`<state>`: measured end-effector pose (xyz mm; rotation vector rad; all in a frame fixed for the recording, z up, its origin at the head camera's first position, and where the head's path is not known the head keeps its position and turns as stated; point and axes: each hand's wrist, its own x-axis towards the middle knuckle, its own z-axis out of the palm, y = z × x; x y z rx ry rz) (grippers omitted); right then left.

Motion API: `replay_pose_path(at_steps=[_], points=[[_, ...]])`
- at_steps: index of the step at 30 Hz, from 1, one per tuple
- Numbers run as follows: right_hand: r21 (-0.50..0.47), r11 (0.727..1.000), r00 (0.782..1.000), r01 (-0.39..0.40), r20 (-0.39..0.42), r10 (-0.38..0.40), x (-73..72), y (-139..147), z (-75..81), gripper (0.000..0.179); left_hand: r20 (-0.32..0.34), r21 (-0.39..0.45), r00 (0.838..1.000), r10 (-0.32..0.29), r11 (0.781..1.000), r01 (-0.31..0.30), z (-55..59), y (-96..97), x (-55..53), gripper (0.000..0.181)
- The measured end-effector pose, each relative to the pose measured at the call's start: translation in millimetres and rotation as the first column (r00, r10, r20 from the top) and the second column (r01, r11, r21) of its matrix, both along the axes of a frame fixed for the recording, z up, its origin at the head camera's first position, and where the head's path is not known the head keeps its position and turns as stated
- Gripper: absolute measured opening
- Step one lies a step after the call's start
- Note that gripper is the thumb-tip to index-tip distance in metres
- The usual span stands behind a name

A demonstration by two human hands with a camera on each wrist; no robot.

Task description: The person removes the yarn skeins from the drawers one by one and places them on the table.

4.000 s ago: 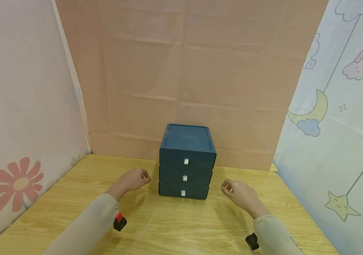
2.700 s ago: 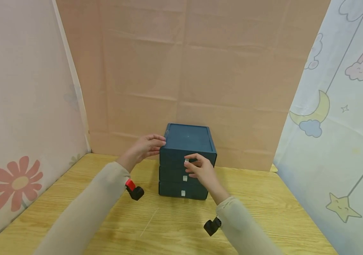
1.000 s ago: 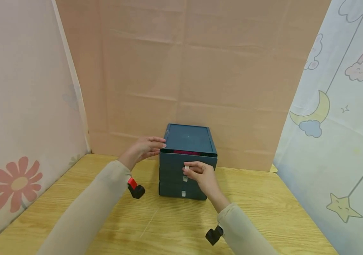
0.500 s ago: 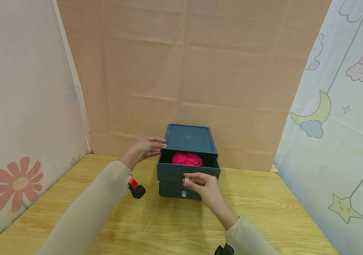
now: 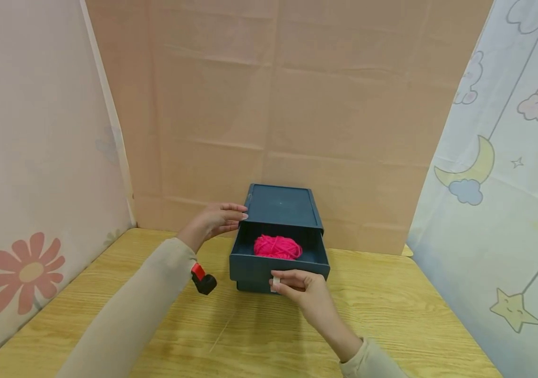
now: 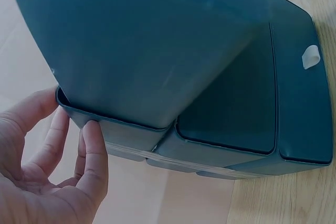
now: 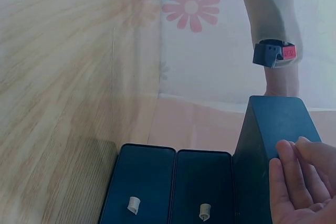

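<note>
A dark blue three-drawer cabinet [image 5: 282, 205] stands on the table, its top drawer [image 5: 250, 269] pulled well out. Inside that drawer lies a bright pink ball of yarn [image 5: 277, 247]. My right hand [image 5: 311, 294] pinches the white pull tab [image 5: 275, 282] on the drawer's front between thumb and fingers. My left hand [image 5: 209, 221] rests its fairly straight fingertips on the cabinet's upper left edge; the left wrist view shows these fingers [image 6: 96, 148] at the casing's rim. In the right wrist view, the pinched tab is hidden behind my right hand [image 7: 302, 182].
The two lower drawers, with white tabs [image 7: 134, 204], are closed. Beneath the cabinet is a wood-grain table [image 5: 250, 341]. A peach backdrop [image 5: 269, 115] hangs behind it, with printed cloth walls [image 5: 500, 220] to either side. Black wrist cameras [image 5: 204, 283] sit on the sleeves.
Both hands came in to the cabinet. My right hand took the top tab and drew the drawer toward me, bringing the pink yarn into sight. My left hand stayed at the upper left edge.
</note>
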<state>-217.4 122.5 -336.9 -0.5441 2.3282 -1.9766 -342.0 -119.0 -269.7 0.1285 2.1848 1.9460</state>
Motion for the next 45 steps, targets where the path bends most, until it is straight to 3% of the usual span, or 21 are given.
replay_pose_path(at_steps=[6, 17, 30, 45], points=[[0.014, 1.0, 1.0, -0.006, 0.027, 0.005, 7.3, 0.8, -0.4, 0.034, 0.011, -0.011, 1.0, 0.016, 1.0, -0.016, 1.1, 1.6, 0.0, 0.036], [0.045, 0.999, 1.0, -0.001, 0.007, 0.0, 16.9, 3.1, 0.7, 0.033, 0.02, 0.01, 1.0, 0.023, 1.0, -0.024, 1.2, 3.6, -2.3, 0.036], [0.038, 0.999, 1.0, -0.005, 0.007, 0.005, 18.0, 5.0, 0.0, 0.033, 0.019, 0.002, 0.999, 0.031, 1.0, -0.031, 3.4, 5.0, -0.8, 0.036], [0.019, 1.0, 1.0, -0.017, 0.02, 0.017, 9.0, -1.3, 1.9, 0.033, -0.012, -0.019, 0.999, -0.044, 0.999, 0.044, 3.3, -1.2, -14.1, 0.04]])
